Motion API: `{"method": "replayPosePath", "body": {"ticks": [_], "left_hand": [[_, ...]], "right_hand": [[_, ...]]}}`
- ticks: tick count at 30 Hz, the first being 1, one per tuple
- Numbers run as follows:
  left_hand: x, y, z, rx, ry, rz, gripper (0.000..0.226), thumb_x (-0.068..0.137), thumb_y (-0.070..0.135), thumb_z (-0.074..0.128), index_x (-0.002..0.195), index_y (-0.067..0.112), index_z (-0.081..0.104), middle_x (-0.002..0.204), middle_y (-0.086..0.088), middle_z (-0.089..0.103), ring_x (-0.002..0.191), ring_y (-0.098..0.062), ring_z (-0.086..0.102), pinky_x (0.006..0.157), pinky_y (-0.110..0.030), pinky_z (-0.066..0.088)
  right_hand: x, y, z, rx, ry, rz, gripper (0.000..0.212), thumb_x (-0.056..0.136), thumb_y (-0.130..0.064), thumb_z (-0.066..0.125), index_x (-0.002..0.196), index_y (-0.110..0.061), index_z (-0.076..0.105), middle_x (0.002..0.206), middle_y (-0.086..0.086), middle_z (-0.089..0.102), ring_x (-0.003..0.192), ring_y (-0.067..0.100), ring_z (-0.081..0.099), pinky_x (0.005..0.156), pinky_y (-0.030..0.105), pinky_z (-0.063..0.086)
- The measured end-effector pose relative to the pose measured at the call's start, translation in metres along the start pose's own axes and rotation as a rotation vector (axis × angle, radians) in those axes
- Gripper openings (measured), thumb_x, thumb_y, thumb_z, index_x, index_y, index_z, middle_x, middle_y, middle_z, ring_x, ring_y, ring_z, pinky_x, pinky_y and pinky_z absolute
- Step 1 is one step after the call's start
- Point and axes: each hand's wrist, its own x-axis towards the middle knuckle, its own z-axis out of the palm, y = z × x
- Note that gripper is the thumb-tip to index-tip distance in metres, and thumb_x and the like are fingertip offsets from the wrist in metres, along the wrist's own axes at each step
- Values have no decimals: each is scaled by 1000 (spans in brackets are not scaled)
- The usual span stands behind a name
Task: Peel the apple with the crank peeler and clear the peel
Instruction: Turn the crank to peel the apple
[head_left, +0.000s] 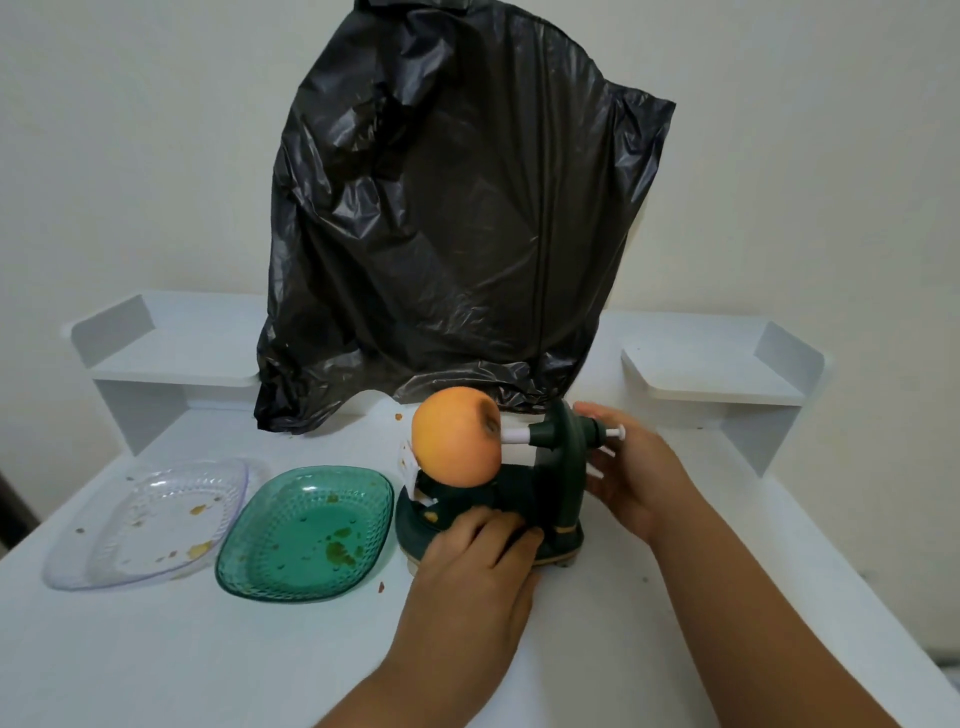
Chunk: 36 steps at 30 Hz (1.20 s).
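Two hands at the peeler (558, 467). Spiked on its fork sits the apple (457, 436), skin on. It is firm and smooth and would likely bruise or slip if squeezed, so don't handle it. Your left hand (467, 566) curls over the base, clamping it to the table (208, 649) (light plastic, may skid). Your right hand (628, 478) cups the crank side; its grip is hidden, so I cannot tell. Take hold there and turn steadily.

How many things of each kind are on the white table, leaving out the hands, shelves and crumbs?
Apple: 1
Crank peeler: 1
Dishes: 2, clear dish and green dish
Black bag: 1
Total: 5
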Motion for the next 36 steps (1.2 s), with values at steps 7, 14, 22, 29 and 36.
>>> {"method": "replayPosePath", "body": {"ticks": [7, 14, 22, 29, 36], "left_hand": [[2, -1, -1, 84, 37, -11, 40, 74, 22, 76, 113, 21, 70, 112, 4, 67, 102, -23, 60, 73, -32, 51], [6, -1, 3, 90, 55, -19, 41, 68, 17, 82, 108, 21, 73, 109, 5, 68, 100, -22, 62, 69, -30, 51], [3, -12, 11, 0, 38, 79, 44, 67, 9, 82, 108, 21, 72, 115, 9, 67, 110, -15, 60, 83, -27, 50], [2, -8, 19, -33, -38, 63, 56, 57, 5, 87, 110, 15, 72, 115, 2, 68, 99, -16, 66, 84, -27, 55], [5, -2, 16, -29, -22, 24, 48, 56, 13, 89, 101, 18, 75, 106, 5, 71, 86, -16, 67, 71, -23, 55]], "right_hand": [[-25, 0, -32, -477, -167, 59, 19, 95, -16, 56, 101, -11, 73, 91, 16, 75, 74, 24, 72, 63, 34, 49], [-56, -43, -50, -707, -499, 159, 15, 84, -13, 69, 98, -9, 74, 83, 24, 72, 65, 27, 68, 48, 24, 46], [-75, -87, -28, -707, -515, -153, 31, 81, -43, 66, 78, -12, 71, 59, 10, 64, 44, 17, 53, 40, 22, 39], [-37, -71, -14, -566, -128, -426, 23, 98, -25, 53, 87, -24, 73, 68, -1, 64, 58, 12, 57, 49, 22, 44], [-4, -42, -17, -586, -110, -239, 25, 97, -16, 56, 97, -31, 76, 92, -5, 75, 85, 15, 70, 64, 29, 55]]}}
